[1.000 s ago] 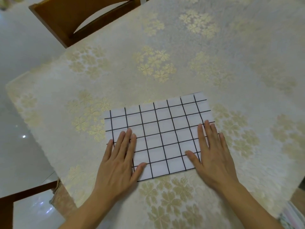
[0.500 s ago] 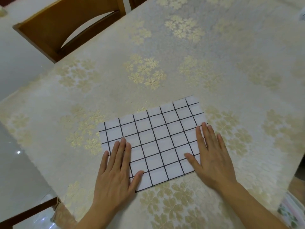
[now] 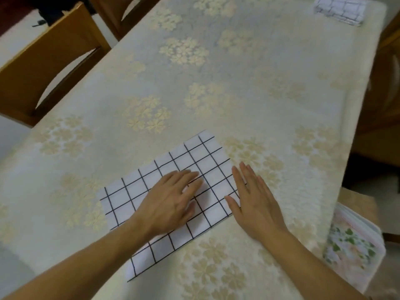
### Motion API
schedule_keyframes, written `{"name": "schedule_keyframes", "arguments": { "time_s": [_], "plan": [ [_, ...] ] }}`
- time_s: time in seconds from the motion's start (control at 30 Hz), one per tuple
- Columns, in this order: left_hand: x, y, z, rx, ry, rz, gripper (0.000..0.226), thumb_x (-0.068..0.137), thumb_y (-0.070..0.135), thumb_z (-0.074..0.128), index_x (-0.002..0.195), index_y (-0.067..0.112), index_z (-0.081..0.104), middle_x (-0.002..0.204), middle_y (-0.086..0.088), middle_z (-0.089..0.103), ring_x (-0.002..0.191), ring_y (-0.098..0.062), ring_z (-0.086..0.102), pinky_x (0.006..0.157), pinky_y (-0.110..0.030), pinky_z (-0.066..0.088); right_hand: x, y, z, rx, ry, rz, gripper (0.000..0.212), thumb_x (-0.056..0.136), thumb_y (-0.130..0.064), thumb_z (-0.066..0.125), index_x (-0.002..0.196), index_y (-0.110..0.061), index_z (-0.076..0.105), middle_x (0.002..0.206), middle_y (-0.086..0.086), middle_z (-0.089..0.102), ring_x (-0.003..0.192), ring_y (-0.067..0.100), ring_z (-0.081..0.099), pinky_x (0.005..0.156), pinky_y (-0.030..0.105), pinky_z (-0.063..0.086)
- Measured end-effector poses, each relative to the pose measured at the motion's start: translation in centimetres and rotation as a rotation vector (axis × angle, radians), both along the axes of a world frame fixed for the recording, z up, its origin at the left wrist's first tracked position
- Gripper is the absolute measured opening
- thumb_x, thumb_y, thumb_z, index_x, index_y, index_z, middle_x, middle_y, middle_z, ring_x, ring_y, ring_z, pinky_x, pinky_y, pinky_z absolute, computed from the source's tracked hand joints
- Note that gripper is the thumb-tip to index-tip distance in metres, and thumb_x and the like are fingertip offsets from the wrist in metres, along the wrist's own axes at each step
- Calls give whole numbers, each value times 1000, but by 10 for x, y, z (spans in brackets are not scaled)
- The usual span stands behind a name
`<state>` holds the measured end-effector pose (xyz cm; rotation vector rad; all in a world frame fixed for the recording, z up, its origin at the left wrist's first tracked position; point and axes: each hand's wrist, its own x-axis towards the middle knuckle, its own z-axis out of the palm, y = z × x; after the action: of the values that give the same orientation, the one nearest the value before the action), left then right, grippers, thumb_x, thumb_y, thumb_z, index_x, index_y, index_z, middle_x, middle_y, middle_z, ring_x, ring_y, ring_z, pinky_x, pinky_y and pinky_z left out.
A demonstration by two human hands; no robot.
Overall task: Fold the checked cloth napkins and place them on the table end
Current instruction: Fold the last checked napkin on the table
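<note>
White checked cloth napkin (image 3: 173, 241) lies flat near the floral-clothed table's (image 3: 249, 87) near edge; left hand (image 3: 171, 200) rests open on it, right hand (image 3: 253, 200) open at its right edge. Likely light and limp: pinch corners to fold

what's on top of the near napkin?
Left hand lies flat on the napkin; right hand overlaps its right edge. Anything under them or the napkin is hidden.
</note>
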<state>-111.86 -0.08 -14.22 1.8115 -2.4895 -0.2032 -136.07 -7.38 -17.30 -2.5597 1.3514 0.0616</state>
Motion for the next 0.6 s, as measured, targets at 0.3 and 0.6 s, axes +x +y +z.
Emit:
{"name": "schedule_keyframes", "arguments": {
  "time_s": [0.3,0.6],
  "plan": [
    [-17,-132,-1,-39,-143,-494,44,85,16,62,127,4,57,133,-17,59,117,-32,59,100,-43,47,-1,-6,2,-139,-83,-181,42,91,-32,64,126,-10,65,144,13,54,134,30,51,108,42,43],
    [-11,-146,-14,-59,-126,-573,41,81,22,63,119,6,60,117,-13,61,104,-31,59,97,-43,47,19,-13,-15,-155,-171,-226,49,96,-39,39,130,-11,60,143,11,53,137,29,44,111,44,40]
  ]
}}
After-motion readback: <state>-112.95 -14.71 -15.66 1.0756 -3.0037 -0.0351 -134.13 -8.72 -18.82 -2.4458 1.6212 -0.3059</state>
